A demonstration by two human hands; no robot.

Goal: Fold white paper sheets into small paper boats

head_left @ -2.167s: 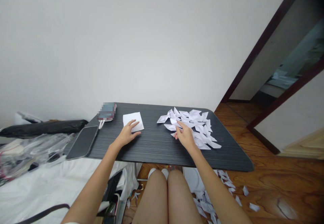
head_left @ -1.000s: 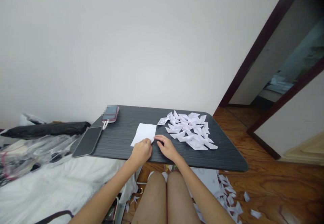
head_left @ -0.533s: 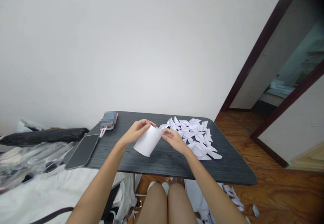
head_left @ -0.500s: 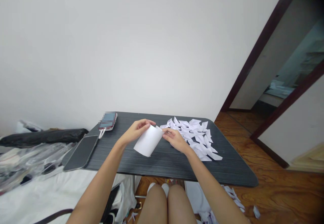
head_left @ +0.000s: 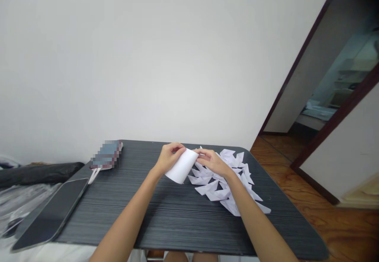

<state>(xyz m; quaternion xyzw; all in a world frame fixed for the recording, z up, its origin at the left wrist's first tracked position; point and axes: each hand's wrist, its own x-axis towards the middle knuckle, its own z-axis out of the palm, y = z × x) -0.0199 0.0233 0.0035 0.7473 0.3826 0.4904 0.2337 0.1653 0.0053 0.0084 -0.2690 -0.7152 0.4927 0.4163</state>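
A curled sheet of white paper is held above the dark table, bent over so that its lower edge hangs free. My left hand pinches its upper left corner between thumb and fingers. At its upper right edge, my right hand is closed on the paper with thumb and fingertips. Beneath and beside my right forearm lie several folded white paper pieces, pointed in shape and spread over the right part of the table.
The black table stands against a white wall. On its left lie a phone and a pixelated blue object with a white strap. Plastic-wrapped things are beyond the left edge. A doorway opens at right.
The view has tilted up and come closer to the table. Both hands have drawn nearer each other, and the paper is curled over more.
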